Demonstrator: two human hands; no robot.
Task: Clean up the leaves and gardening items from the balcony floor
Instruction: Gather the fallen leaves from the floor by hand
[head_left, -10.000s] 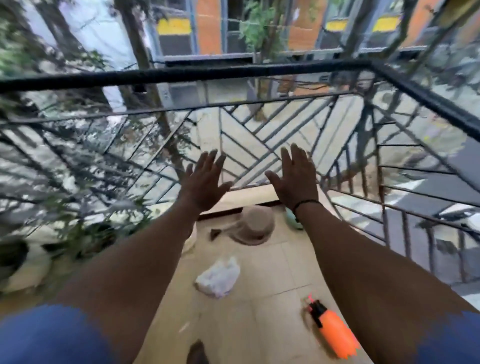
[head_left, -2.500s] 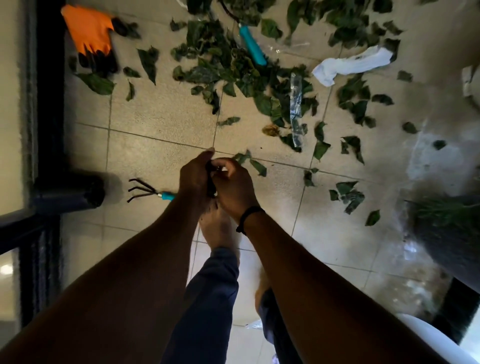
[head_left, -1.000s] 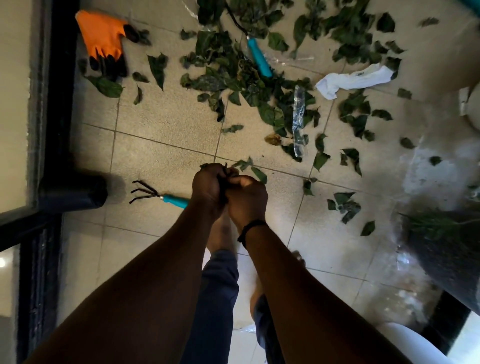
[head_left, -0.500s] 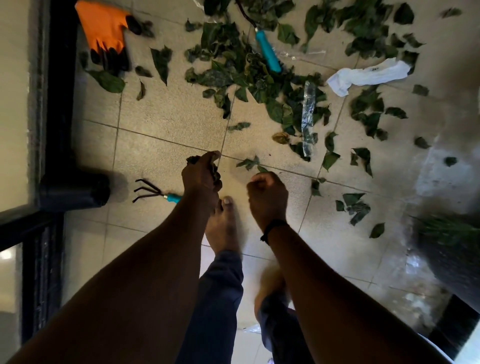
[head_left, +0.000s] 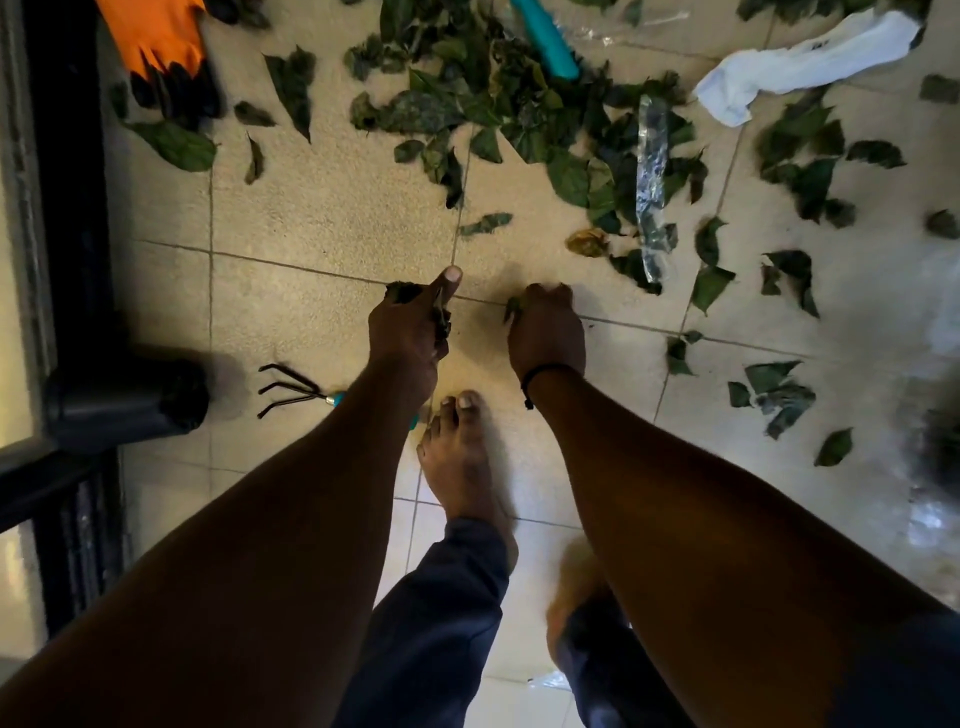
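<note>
Head view, balcony floor, seen from above:

**Q:** What are the two hands doing?
**A:** The left hand (head_left: 410, 332) is curled round a small wad of dark leaves, thumb stretched forward. The right hand (head_left: 545, 325), wearing a dark wristband, has its fingers bent down onto one leaf (head_left: 513, 306) on the tile; whether it has the leaf fully pinched cannot be told.

**Q:** Where is the rest of the litter?
**A:** Take the bare foot (head_left: 462, 457) as the landmark. The leaf pile (head_left: 519, 109) lies well ahead of it, thinning into scattered pieces to the right. A hand rake (head_left: 298, 392) sits just left of the foot, its teal handle passing under the left forearm. Far ahead and left is an orange glove (head_left: 161, 41); a teal tool handle (head_left: 548, 44) pokes from the pile. A strip of clear plastic (head_left: 652, 176) and a white rag (head_left: 800, 57) lie ahead and right.

**Q:** How will these handle?
**A:** The leaves look light, limp and easily torn, so they probably want scooping in bunches rather than picking singly. The rake looks stiff and is best taken by the handle, away from the prongs. Glove and rag should be soft enough to grab anywhere; the plastic may be slippery.
</note>
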